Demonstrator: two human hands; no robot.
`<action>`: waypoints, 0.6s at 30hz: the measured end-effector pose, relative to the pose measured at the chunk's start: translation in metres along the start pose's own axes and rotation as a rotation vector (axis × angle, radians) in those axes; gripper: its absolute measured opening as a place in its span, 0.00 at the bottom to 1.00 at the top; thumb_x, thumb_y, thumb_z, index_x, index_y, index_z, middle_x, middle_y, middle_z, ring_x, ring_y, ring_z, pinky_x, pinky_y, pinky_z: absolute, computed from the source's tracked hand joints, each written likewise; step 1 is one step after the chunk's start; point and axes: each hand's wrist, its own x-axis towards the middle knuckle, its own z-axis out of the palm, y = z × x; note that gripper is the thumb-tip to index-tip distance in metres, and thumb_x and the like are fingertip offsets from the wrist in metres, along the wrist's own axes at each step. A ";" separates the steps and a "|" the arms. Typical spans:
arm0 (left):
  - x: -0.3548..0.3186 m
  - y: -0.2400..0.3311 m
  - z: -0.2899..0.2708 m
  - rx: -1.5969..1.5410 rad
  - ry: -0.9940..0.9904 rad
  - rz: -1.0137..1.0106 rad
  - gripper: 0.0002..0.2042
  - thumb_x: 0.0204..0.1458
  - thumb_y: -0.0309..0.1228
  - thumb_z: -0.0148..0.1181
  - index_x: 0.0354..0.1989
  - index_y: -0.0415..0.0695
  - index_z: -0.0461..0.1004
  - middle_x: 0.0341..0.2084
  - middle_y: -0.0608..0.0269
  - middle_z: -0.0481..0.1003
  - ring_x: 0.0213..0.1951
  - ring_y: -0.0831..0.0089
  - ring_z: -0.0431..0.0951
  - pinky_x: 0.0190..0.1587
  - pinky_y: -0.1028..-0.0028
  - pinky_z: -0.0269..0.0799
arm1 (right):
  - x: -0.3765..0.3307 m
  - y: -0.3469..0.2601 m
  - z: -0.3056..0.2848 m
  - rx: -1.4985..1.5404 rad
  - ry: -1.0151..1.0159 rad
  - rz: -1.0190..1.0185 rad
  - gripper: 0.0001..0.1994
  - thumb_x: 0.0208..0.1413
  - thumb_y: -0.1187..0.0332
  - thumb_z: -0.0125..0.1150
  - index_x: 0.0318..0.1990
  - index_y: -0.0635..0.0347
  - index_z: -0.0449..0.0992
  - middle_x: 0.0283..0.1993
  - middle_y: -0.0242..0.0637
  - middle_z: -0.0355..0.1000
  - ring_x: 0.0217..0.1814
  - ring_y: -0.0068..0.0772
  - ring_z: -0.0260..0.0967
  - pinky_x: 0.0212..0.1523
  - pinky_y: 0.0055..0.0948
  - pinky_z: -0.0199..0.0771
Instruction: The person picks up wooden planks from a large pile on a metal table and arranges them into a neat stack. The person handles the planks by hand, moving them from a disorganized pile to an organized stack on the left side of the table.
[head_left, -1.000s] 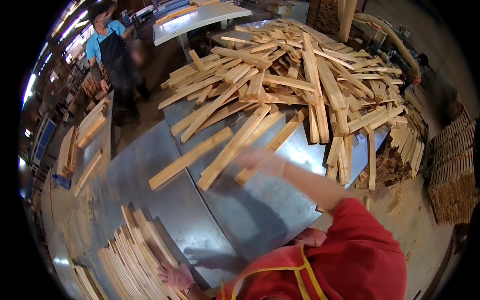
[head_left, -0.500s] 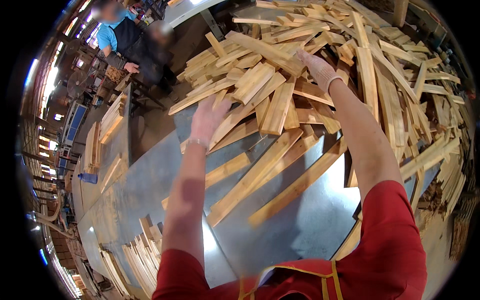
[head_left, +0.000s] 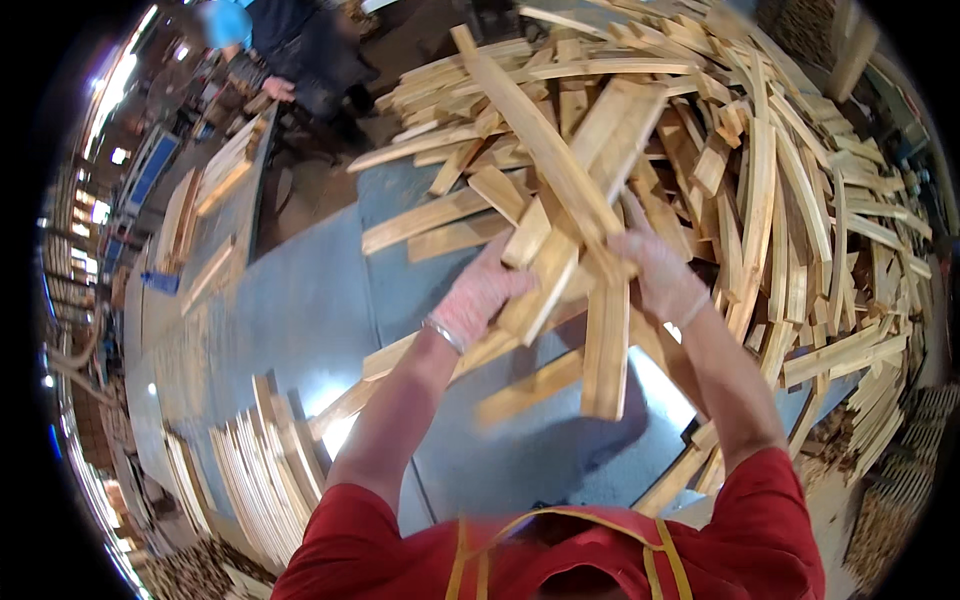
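Observation:
Both my hands wear thin pale gloves and grip a loose bundle of wooden boards above the metal table. My left hand (head_left: pixel 480 296) is closed on the near left side of the bundle, its fingers around a short wooden board (head_left: pixel 548 283). Closed on the right side is my right hand (head_left: pixel 657 268), against a long narrow board (head_left: pixel 535 130) that slants up to the far left. A wider board (head_left: pixel 618 135) crosses beneath it, and another board (head_left: pixel 606 350) points down toward me. Some fingers are hidden by the wood.
A big tangled pile of boards (head_left: pixel 757 225) covers the far and right parts of the metal table (head_left: pixel 300 270). Neat rows of strips (head_left: pixel 245 480) stand at the near left. A person in a dark apron (head_left: pixel 300 50) stands at the far left, beside another table with stacked boards (head_left: pixel 225 165).
My hands have come back toward me and closer together, drawing several boards out of the pile. These boards now cross one another in a raised bundle. The view has shifted slightly.

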 end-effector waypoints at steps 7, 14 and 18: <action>-0.202 -0.121 -0.029 0.782 0.239 0.027 0.47 0.51 0.38 0.73 0.80 0.46 0.55 0.66 0.48 0.72 0.66 0.55 0.74 0.69 0.60 0.69 | -0.145 0.155 0.047 -0.854 0.072 0.128 0.52 0.57 0.59 0.71 0.83 0.59 0.43 0.82 0.53 0.54 0.81 0.49 0.56 0.76 0.39 0.62; -0.384 -0.201 -0.065 1.161 0.503 0.057 0.36 0.56 0.48 0.64 0.72 0.47 0.66 0.70 0.49 0.67 0.71 0.50 0.67 0.73 0.54 0.61 | -0.164 0.216 0.142 -1.752 0.267 -0.148 0.45 0.56 0.50 0.69 0.78 0.59 0.57 0.77 0.55 0.62 0.75 0.61 0.63 0.72 0.48 0.67; -0.470 -0.222 -0.086 0.890 0.607 -0.054 0.39 0.56 0.51 0.64 0.73 0.42 0.65 0.70 0.46 0.68 0.71 0.49 0.68 0.73 0.59 0.62 | -0.164 0.236 0.183 -1.670 0.240 -0.210 0.42 0.55 0.61 0.68 0.77 0.62 0.60 0.73 0.56 0.67 0.74 0.57 0.66 0.71 0.46 0.69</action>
